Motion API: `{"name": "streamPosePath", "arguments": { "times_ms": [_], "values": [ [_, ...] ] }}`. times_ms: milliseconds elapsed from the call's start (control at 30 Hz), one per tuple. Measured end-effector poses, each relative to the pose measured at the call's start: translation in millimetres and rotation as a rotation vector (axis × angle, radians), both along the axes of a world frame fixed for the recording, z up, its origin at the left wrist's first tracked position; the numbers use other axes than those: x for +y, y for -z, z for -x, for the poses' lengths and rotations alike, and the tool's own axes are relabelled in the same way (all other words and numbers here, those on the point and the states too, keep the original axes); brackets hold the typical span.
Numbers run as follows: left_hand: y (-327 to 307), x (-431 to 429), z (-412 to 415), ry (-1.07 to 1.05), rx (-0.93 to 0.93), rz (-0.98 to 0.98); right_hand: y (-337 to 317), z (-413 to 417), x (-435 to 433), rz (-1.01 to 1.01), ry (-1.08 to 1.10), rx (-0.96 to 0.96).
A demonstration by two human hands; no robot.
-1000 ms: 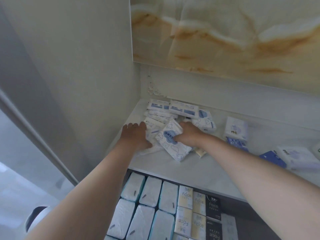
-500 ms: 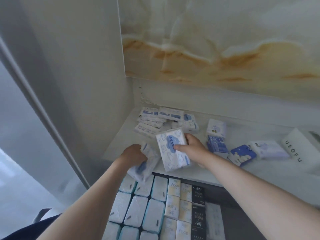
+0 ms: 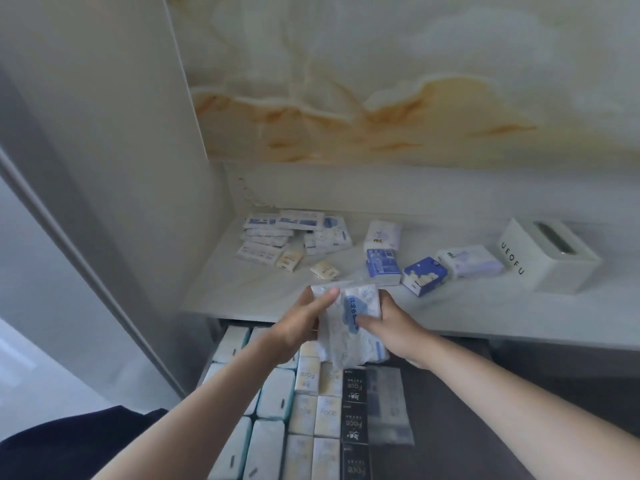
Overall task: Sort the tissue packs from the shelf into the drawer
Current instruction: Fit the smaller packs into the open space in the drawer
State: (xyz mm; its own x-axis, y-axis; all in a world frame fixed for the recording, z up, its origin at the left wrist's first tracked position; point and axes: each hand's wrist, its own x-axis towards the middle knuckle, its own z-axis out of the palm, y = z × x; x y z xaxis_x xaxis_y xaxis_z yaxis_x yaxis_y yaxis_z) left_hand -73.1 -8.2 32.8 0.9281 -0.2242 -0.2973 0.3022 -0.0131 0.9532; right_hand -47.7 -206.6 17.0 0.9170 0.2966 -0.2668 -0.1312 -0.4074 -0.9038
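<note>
Both hands are closed on white-and-blue tissue packs point(image 3: 349, 320), the left hand point(image 3: 304, 323) pinching from one side and the right hand point(image 3: 388, 323) from the other, just above the drawer's point(image 3: 450, 393) back edge and in front of the shelf point(image 3: 485, 306); how many packs are in the bundle I cannot tell. To set them down well, I would square the soft wrappers together and lower them into the dark bare floor beside the black packs point(image 3: 354, 424), keeping the row straight. The drawer already holds neat columns: white packs with teal edges point(image 3: 273, 393) furthest from that bare floor, cream packs point(image 3: 317, 410) between them and the black packs, while more packs lie on the shelf behind the drawer.
</note>
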Motion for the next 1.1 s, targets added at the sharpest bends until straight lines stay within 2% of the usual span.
{"name": "streamPosePath", "arguments": {
  "times_ms": [167,267,367,467,600,667,767,867,967,1033,1100],
  "values": [
    [25.5,-46.1,18.0,0.002,-0.12,-0.312,-0.7,25.7,-46.9,0.279,-0.099,-0.038],
    [41.9,-62.9,24.6,0.05,-0.204,-0.575,8.8,36.7,-71.3,0.38,-0.134,-0.08],
    [60.3,-80.8,31.4,0.129,-0.342,-0.675,24.9,43.7,-89.1,0.487,-0.168,-0.129],
    [74.4,-99.1,33.1,0.264,-0.441,-0.783,45.5,46.5,-102.2,0.549,-0.21,-0.087],
    [94.1,-121.7,33.0,0.378,-0.366,-0.903,73.6,48.4,-110.3,0.631,-0.297,0.001],
    [113.0,-126.4,32.6,0.458,-0.376,-1.043,87.8,49.7,-111.7,0.66,-0.328,0.032],
    [134.0,-129.1,29.9,0.626,-0.519,-1.274,106.6,51.6,-108.7,0.702,-0.365,0.054],
    [138.3,-129.5,23.5,0.753,-0.584,-1.385,114.7,47.7,-102.5,0.678,-0.43,0.162],
    [140.0,-126.8,19.1,0.799,-0.625,-1.404,112.7,29.6,-99.9,0.432,-0.318,0.462],
    [142.6,-123.9,19.4,0.818,-0.628,-1.382,121.0,14.8,-102.1,0.383,-0.163,0.484],
    [146.6,-119.5,19.8,0.825,-0.648,-1.359,142.1,3.4,-106.7,0.452,-0.013,0.428]
  ]
}}
